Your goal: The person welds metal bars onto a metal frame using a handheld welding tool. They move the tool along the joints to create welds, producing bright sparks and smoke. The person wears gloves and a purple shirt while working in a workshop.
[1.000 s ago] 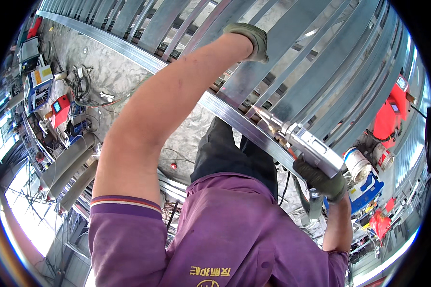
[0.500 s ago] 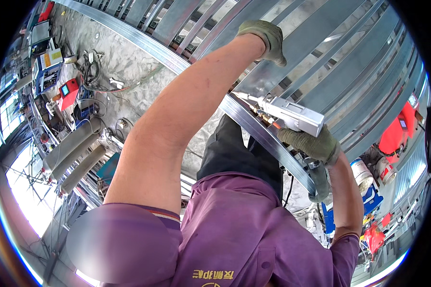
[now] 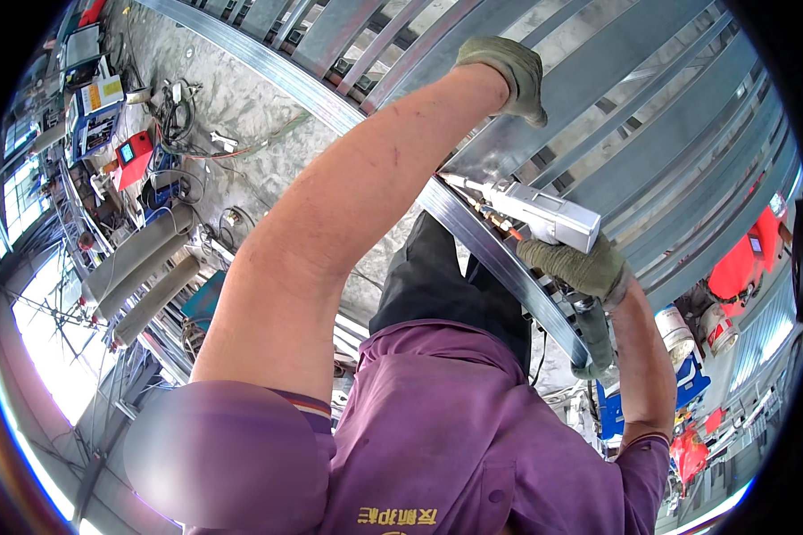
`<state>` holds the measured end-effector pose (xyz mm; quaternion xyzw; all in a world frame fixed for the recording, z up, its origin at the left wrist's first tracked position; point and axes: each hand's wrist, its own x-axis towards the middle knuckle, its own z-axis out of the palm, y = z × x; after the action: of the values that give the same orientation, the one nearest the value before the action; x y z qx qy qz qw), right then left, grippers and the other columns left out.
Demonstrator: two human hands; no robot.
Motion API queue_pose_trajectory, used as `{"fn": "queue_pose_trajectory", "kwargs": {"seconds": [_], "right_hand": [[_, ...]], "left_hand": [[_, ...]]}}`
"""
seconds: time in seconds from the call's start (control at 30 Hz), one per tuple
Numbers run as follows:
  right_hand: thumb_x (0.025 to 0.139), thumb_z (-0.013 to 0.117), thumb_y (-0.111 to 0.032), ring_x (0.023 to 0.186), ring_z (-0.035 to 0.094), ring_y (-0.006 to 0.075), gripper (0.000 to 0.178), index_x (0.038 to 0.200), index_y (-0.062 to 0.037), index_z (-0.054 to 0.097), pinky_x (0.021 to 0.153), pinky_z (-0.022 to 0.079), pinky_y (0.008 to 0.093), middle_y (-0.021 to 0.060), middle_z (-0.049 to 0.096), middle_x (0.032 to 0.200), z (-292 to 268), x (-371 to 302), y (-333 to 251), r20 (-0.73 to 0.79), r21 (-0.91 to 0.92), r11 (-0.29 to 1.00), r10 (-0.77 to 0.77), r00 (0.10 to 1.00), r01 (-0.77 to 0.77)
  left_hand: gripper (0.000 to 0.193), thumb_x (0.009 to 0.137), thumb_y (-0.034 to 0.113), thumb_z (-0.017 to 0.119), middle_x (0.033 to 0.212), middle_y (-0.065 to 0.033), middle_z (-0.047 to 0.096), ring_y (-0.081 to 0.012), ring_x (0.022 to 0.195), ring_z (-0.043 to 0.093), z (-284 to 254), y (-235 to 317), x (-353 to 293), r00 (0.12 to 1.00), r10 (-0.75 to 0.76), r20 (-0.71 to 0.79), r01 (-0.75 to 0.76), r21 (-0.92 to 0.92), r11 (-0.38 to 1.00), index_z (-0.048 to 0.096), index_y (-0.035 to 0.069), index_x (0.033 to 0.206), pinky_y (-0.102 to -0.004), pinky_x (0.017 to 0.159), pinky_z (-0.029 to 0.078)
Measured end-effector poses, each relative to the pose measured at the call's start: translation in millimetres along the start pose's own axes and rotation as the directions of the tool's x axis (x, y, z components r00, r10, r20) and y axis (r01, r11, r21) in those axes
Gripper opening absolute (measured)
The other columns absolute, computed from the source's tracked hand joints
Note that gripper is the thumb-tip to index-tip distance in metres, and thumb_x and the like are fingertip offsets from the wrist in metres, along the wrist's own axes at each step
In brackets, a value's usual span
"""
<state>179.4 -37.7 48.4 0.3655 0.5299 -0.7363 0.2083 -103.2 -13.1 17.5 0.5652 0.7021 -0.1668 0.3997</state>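
My left hand, in a grey-green work glove, is closed over a wide flat metal slat of a large slatted frame; its fingertips are partly hidden. Gripped in my gloved right hand is a silver-white, box-bodied welding gun. Its thin nozzle points left and meets the frame where the slat's end reaches the long metal rail. Brass and orange fittings run along the gun's lower side. A thick grey sleeved hose hangs below my right hand, beside the rail's near end.
More parallel slats stretch across the upper right. Left, on the concrete floor, lie coiled cables, a red device and grey rolls. At right are a red machine, a white bucket and a blue case.
The whole view has shifted slightly, with the frame appearing a little further right and down. Both hands keep their hold, and the gun's nozzle stays at the same joint.
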Motion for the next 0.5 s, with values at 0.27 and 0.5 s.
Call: {"fn": "queue_pose_trajectory", "kwargs": {"seconds": [0.27, 0.5], "right_hand": [[0.093, 0.097, -0.028, 0.086, 0.068, 0.0071, 0.054, 0.139, -0.0086, 0.075, 0.073, 0.058, 0.0287, -0.0005, 0.08, 0.104, 0.4, 4.5, 6.0, -0.014, -0.024, 1.0, 0.0, 1.0, 0.0], [0.093, 0.096, -0.025, 0.103, 0.073, 0.0115, 0.053, 0.14, -0.008, 0.075, 0.09, 0.061, 0.0316, 0.0043, 0.083, 0.116, -2.7, 4.2, 5.3, 0.023, -0.012, 1.0, 0.013, 1.0, -0.012]], "left_hand": [[0.058, 0.087, 0.064, 0.083, 0.105, -0.0084, 0.085, -0.0273, 0.104, 0.081, -5.7, 3.0, -7.7, 1.0, -0.016, -0.002, 0.016, -0.037, 0.999, 0.086, 0.013, 0.113, -0.046, 0.097, 0.063], [0.056, 0.087, 0.064, 0.083, 0.102, -0.0061, 0.085, -0.0265, 0.101, 0.082, -0.5, 0.9, -3.4, 1.0, -0.01, -0.02, 0.01, -0.02, 1.0, 0.087, 0.013, 0.11, -0.0456, 0.095, 0.063]]}}
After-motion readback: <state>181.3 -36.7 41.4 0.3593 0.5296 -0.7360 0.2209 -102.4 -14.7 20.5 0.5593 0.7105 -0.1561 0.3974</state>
